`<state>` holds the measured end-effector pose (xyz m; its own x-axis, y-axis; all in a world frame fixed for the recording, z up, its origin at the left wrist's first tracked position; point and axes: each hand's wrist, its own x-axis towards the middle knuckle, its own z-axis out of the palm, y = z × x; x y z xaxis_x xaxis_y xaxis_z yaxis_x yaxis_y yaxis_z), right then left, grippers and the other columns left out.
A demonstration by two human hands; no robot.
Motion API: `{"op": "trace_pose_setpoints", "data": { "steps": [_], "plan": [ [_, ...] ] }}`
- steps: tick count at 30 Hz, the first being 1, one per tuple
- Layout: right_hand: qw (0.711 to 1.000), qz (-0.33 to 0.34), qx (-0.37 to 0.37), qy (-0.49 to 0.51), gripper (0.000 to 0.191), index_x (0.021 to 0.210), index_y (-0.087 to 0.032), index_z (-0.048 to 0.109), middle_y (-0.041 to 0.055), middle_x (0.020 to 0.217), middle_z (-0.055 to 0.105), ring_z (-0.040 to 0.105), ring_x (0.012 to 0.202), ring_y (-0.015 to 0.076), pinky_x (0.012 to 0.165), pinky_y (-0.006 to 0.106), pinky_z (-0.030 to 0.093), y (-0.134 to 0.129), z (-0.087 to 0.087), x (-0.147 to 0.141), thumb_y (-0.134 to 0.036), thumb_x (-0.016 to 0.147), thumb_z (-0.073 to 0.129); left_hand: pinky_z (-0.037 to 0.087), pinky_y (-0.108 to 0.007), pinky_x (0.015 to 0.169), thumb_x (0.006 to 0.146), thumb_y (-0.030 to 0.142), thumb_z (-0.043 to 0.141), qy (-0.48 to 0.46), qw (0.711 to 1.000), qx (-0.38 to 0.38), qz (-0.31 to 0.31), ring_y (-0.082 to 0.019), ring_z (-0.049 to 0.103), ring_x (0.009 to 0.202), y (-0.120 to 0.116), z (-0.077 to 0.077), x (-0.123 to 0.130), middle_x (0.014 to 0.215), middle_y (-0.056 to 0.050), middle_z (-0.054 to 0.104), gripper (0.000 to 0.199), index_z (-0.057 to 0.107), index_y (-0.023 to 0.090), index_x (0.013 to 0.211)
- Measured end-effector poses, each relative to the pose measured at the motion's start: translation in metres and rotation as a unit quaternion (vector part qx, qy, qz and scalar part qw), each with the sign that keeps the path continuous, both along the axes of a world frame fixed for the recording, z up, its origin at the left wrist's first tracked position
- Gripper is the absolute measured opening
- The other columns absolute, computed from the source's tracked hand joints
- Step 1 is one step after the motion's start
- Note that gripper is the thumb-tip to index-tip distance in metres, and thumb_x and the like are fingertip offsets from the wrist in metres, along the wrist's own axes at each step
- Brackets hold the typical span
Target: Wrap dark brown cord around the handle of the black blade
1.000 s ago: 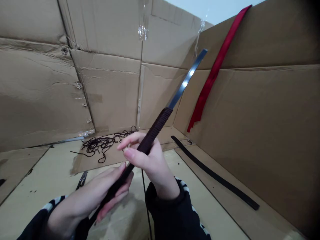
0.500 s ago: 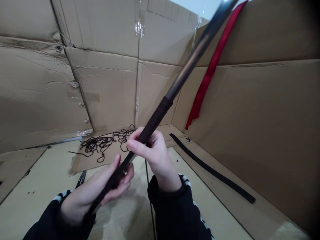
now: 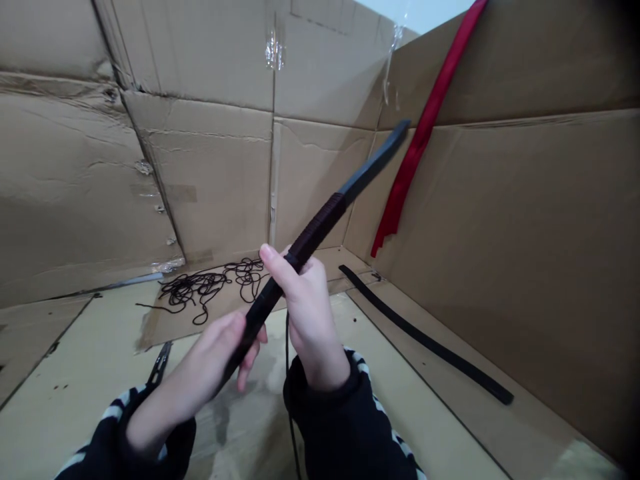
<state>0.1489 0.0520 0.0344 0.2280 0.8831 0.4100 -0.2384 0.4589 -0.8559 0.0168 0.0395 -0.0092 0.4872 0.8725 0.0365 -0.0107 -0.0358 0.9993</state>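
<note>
A sword [image 3: 377, 162] slants from lower left to upper right in front of me, its grey blade end pointing away. Dark brown cord [image 3: 320, 228] is wound tightly round part of its black handle. Just below the winding, my right hand [image 3: 305, 293] is closed round the handle, thumb laid along the near side. My left hand [image 3: 210, 360] wraps the lower end, which it partly hides. A dark strand of cord [image 3: 289, 373] hangs from beneath my right hand and runs down beside the right sleeve.
Loose dark cord [image 3: 195, 293] lies tangled on a cardboard sheet [image 3: 165, 327] at the back. A curved black scabbard-like piece [image 3: 425, 343] lies to the right. Scissors or pliers [image 3: 160, 363] lie by my left sleeve. Cardboard walls [image 3: 525, 233] stand around; a red cloth strip [image 3: 415, 150] hangs there.
The sword has turned so its far end has dropped from the top edge and now shows whole, tip included. Both hands have stayed on it, the right thumb lifting slightly.
</note>
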Motion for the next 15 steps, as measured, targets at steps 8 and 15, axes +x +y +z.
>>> {"op": "trace_pose_setpoints", "data": {
  "steps": [8, 15],
  "plan": [
    [0.977, 0.199, 0.053, -0.055, 0.016, 0.067, -0.020, 0.068, -0.0026, 0.065, 0.058, 0.052, 0.064, 0.0118, 0.062, 0.025, 0.043, -0.007, 0.003, 0.016, -0.034, 0.068, 0.076, 0.024, -0.020, 0.039, 0.084, 0.072, 0.033, -0.036, 0.957, -0.205, -0.201, -0.006, 0.022, 0.029, -0.013, 0.009, -0.006, 0.031, 0.009, 0.033, 0.059, 0.050, 0.021, 0.060],
    [0.999, -0.047, -0.014, -0.007, 0.037, 0.054, -0.019, 0.048, -0.0067, 0.052, 0.042, 0.041, 0.050, 0.0082, 0.048, 0.023, 0.037, -0.012, 0.009, 0.002, -0.035, 0.062, 0.080, 0.030, -0.023, 0.046, 0.075, 0.062, 0.060, 0.172, 0.957, 0.186, 0.140, -0.013, 0.044, 0.048, -0.007, 0.009, -0.010, 0.057, 0.003, 0.055, 0.042, 0.058, 0.023, 0.090]
  ]
}}
